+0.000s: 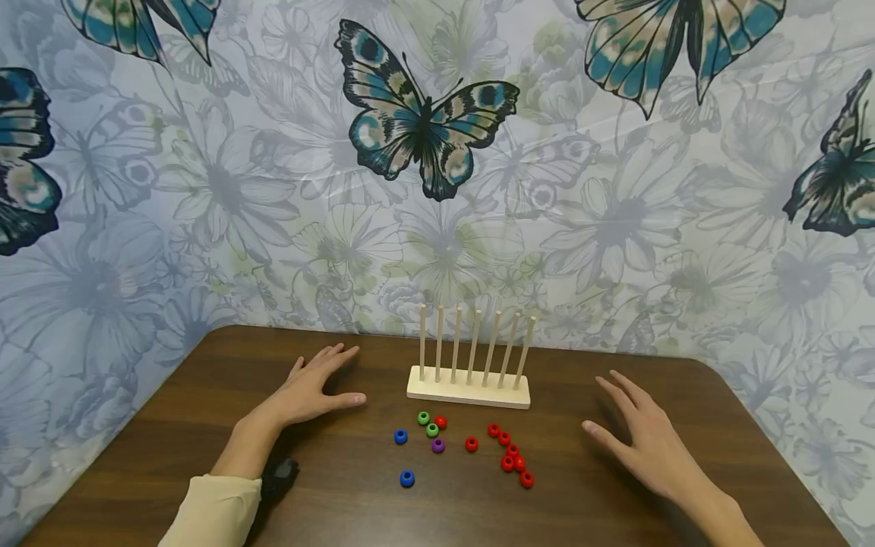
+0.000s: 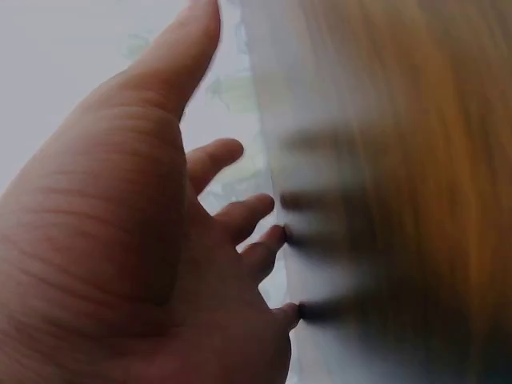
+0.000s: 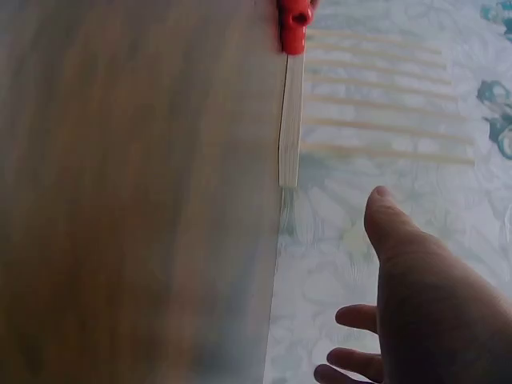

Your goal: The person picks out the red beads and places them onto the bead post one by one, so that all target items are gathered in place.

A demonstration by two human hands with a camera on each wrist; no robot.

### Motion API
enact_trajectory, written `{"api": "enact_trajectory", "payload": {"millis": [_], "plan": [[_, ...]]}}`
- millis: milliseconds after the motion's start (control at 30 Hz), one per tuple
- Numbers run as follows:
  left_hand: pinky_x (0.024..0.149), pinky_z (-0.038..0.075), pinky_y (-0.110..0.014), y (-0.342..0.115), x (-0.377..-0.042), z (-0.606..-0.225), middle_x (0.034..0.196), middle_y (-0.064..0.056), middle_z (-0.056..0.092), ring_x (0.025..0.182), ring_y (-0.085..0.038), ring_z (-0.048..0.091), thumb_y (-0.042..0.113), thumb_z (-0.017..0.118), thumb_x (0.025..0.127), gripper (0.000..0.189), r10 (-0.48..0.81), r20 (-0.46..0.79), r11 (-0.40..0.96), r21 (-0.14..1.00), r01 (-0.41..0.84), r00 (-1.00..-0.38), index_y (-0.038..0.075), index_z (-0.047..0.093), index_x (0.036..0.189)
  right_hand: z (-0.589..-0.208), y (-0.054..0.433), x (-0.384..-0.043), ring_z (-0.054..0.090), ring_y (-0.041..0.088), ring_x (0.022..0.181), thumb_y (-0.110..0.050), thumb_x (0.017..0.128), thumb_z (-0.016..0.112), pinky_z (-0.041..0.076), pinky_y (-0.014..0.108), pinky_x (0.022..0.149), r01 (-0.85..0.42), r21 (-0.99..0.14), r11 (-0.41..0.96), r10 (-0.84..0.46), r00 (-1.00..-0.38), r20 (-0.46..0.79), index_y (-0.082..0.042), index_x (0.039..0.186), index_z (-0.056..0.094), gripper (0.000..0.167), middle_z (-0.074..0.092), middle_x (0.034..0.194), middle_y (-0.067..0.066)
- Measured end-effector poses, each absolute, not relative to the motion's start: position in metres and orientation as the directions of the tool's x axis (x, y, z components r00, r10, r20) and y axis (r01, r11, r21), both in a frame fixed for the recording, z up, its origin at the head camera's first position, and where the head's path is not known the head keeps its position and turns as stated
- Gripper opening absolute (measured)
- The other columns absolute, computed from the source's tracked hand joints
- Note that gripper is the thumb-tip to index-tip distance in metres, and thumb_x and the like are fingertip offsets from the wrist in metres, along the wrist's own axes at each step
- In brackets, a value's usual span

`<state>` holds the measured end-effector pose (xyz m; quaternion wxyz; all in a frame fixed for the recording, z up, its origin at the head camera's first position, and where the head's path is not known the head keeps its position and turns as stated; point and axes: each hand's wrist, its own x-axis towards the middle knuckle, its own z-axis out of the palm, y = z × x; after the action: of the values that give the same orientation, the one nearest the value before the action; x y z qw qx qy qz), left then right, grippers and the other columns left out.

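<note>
My left hand (image 1: 305,389) is at the table's left side, fingers spread and holding nothing; in the left wrist view its fingertips (image 2: 276,234) come right down at the tabletop. On the right, my right hand (image 1: 641,441) hovers low over the wood with fingers extended and its palm bare. Between the hands stands a pale wooden rack (image 1: 469,387) with several upright pegs (image 1: 474,346), all without beads. In front of it lie loose beads: several red ones (image 1: 513,450), two green (image 1: 424,418), two blue (image 1: 407,479) and a purple one (image 1: 438,446).
The brown wooden table (image 1: 355,509) has rounded far corners and ends against a wall covering (image 1: 273,251) printed with flowers and butterflies. Beside the left sleeve (image 1: 217,510) a dark device (image 1: 280,479) shows at the wrist.
</note>
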<state>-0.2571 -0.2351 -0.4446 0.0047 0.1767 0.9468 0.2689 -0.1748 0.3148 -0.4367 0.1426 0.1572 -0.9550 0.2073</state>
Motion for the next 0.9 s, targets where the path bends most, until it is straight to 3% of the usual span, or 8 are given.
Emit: {"api": "enact_trajectory", "payload": {"millis": [167, 400, 633, 767, 900], "plan": [[0.122, 0.000, -0.078, -0.228, -0.258, -0.446, 0.172, -0.025, 0.025, 0.160, -0.050, 0.014, 0.060, 0.074, 0.093, 0.094, 0.354, 0.081, 0.756, 0.562, 0.336, -0.932, 0.012, 0.038, 0.165, -0.437, 0.301, -0.172, 0.048, 0.047, 0.140, -0.049, 0.101, 0.069, 0.047, 0.073, 0.100, -0.357, -0.368, 0.859, -0.245, -0.916, 0.317, -0.018, 0.160, 0.045, 0.071, 0.047, 0.156, 0.016], [0.126, 0.000, -0.072, -0.214, -0.262, -0.450, 0.171, -0.024, 0.027, 0.161, -0.046, 0.015, 0.056, 0.076, 0.093, 0.092, 0.394, 0.082, 0.717, 0.595, 0.362, -0.916, 0.009, 0.041, 0.163, -0.443, 0.283, -0.169, 0.066, 0.025, 0.120, -0.048, 0.101, 0.070, 0.056, 0.057, 0.097, -0.405, -0.385, 0.829, -0.293, -0.902, 0.318, -0.015, 0.152, 0.055, 0.063, 0.062, 0.138, 0.002], [0.128, 0.008, -0.069, -0.195, -0.266, -0.452, 0.172, -0.021, 0.028, 0.161, -0.047, 0.016, 0.056, 0.077, 0.092, 0.090, 0.413, 0.069, 0.682, 0.637, 0.359, -0.908, 0.013, 0.042, 0.163, -0.447, 0.272, -0.167, 0.067, 0.015, 0.116, -0.048, 0.100, 0.072, 0.058, 0.049, 0.097, -0.440, -0.388, 0.810, -0.329, -0.888, 0.322, -0.018, 0.144, 0.063, 0.054, 0.065, 0.129, -0.010], [0.124, 0.017, -0.075, -0.182, -0.269, -0.453, 0.172, -0.018, 0.030, 0.159, -0.054, 0.015, 0.057, 0.077, 0.092, 0.087, 0.406, 0.054, 0.658, 0.676, 0.333, -0.912, 0.020, 0.043, 0.163, -0.448, 0.265, -0.164, 0.067, 0.010, 0.115, -0.048, 0.099, 0.072, 0.058, 0.043, 0.097, -0.445, -0.449, 0.775, -0.338, -0.892, 0.300, -0.023, 0.135, 0.069, 0.044, 0.067, 0.124, -0.016], [0.125, 0.020, -0.071, -0.170, -0.274, -0.454, 0.169, -0.017, 0.038, 0.159, -0.053, 0.017, 0.051, 0.079, 0.092, 0.083, 0.427, 0.084, 0.597, 0.721, 0.351, -0.900, 0.018, 0.047, 0.161, -0.449, 0.257, -0.161, 0.067, 0.007, 0.112, -0.047, 0.098, 0.074, 0.058, 0.036, 0.096, -0.468, -0.510, 0.722, -0.364, -0.883, 0.295, -0.026, 0.130, 0.071, 0.038, 0.068, 0.123, -0.019]]}}
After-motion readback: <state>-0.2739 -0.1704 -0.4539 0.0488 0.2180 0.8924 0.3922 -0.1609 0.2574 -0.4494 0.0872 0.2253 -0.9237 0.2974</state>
